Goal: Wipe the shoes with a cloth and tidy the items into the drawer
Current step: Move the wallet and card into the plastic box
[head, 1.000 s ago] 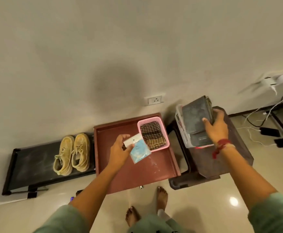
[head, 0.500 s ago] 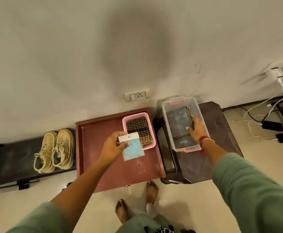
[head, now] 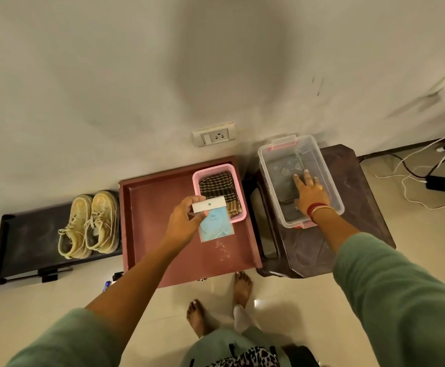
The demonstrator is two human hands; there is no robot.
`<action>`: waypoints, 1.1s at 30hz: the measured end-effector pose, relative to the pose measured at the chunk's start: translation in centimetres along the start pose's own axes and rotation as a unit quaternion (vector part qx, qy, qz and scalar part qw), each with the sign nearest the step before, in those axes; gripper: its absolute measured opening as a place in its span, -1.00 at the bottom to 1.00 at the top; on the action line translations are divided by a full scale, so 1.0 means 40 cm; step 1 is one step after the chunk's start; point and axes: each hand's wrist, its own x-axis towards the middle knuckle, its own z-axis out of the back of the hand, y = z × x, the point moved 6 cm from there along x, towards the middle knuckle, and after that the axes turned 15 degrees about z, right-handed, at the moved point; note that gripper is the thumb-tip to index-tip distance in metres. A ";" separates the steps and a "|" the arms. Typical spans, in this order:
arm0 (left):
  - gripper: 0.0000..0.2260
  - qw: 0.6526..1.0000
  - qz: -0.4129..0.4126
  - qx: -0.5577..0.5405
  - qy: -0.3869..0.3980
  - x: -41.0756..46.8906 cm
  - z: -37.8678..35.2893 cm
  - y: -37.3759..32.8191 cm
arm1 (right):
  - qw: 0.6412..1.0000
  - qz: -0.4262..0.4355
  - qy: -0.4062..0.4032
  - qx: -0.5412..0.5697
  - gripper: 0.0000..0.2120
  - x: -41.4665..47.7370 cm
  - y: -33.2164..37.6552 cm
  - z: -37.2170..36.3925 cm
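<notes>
A: Packet – where's it found?
B: Pinched at its white header by the left hand, thumb & fingers curled on it. It's held over the drawer, just in front of the pink basket, overlapping the near corner in view. Contact w/ the drawer floor can't be told.
A: Direction for a set-down?
B: Straight down, it's judged. Bare drawer floor is seen under & left of the hand. The packet's long axis is run approx. wall-to-feet, header end farthest. The left hand is placed much nearer than the right.
A: Right hand?
B: Laid flat, fingers straight & spread, on a dark flat item inside the clear box on the stool, right of the drawer. Nothing is gripped.
A: Obstacles?
B: Only the basket, w/ a checked cloth folded in it; its rim is to be cleared. Shoes are seen paired on the black rack, left of the drawer, well apart.
</notes>
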 end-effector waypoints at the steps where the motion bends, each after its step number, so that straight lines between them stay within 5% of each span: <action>1: -0.80 1.000 -0.010 -0.009 0.006 -0.002 -0.001 -0.006 | 0.998 -0.002 -0.065 0.019 -0.41 -0.012 0.017 0.035; 4: -0.82 0.998 -0.039 -0.034 0.019 -0.009 -0.007 -0.028 | 0.938 0.019 -0.248 0.241 -0.66 -0.082 0.111 0.131; 9: -0.88 0.995 -0.082 -0.049 0.028 -0.014 -0.063 -0.069 | 0.800 0.039 -0.125 0.586 -0.66 -0.186 0.336 0.105; 12: -0.89 0.992 -0.106 -0.062 0.036 -0.024 -0.105 -0.093 | 0.767 0.034 -0.160 0.621 -0.68 -0.192 0.352 0.080; 16: -0.79 0.992 -0.086 -0.081 0.033 -0.022 -0.120 -0.097 | 0.743 -0.031 -0.302 0.596 -0.72 -0.162 0.227 0.120; 20: -0.77 0.996 -0.088 -0.022 -0.002 -0.006 -0.069 -0.047 | 0.792 -0.112 -0.350 0.487 -0.81 -0.060 0.055 0.111; 26: -0.86 0.995 -0.048 0.028 -0.081 -0.018 0.036 0.040 | 0.902 -0.158 -0.237 0.325 -0.78 0.056 -0.042 0.017; 33: -0.86 0.994 -0.029 0.032 -0.101 -0.013 0.074 0.071 | 0.977 -0.104 -0.142 0.117 -0.53 0.064 0.010 -0.004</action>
